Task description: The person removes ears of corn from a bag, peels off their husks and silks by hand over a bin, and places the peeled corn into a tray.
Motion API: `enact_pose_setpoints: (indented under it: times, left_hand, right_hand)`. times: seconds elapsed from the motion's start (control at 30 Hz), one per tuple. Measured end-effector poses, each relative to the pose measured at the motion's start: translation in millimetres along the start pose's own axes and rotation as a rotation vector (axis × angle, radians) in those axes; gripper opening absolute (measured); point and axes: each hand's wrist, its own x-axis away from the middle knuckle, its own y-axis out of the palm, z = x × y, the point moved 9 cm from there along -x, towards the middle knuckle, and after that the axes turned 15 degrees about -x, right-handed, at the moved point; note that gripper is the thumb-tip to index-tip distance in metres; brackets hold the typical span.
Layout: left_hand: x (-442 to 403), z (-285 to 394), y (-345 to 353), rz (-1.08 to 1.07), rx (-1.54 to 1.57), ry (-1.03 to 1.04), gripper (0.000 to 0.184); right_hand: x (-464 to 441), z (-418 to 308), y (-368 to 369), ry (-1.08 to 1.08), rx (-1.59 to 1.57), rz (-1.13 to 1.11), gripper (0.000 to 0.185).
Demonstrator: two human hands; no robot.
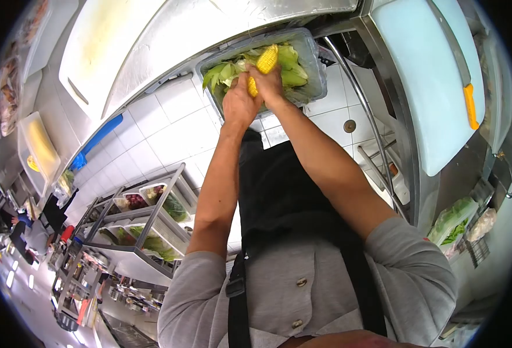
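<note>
A peeled yellow ear of corn (267, 60) is held over a grey plastic bin (316, 51). My right hand (269, 83) wraps round the middle of the ear, with kernels showing above and below the fingers. My left hand (241, 103) is closed right beside it, touching the ear's lower part, with pale green corn husk (228, 72) at its fingertips. Part of the left fingers' grip is hidden. More green husks (292, 66) lie loose in the bin beneath both hands.
A steel counter with a white cutting board (102, 43) is at upper left. On the right, a knife (471, 107) with an orange handle lies on a pale blue board (421, 75). A rack (145, 232) holds vegetable tubs at lower left. A metal rail (360, 93) curves right of the bin.
</note>
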Motion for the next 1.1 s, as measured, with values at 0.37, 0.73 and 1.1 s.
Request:
enact_pose_setpoints:
  times: [0.37,0.73,1.1]
  left_hand:
    - [110,-60,69,-0.452,1.316,-0.603,0.038]
    - [134,-125,38,-0.055,1.148,-0.697,0.041]
    - [140,-126,76,0.128,0.908,-0.794,0.031]
  right_hand:
    - [-73,-30,-30,-0.373,0.597,-0.68,0.027]
    - [-35,151,142,-0.402,1.769,-0.886,0.049]
    - [-55,-50,-71,-0.876,1.272,-0.006,0.061]
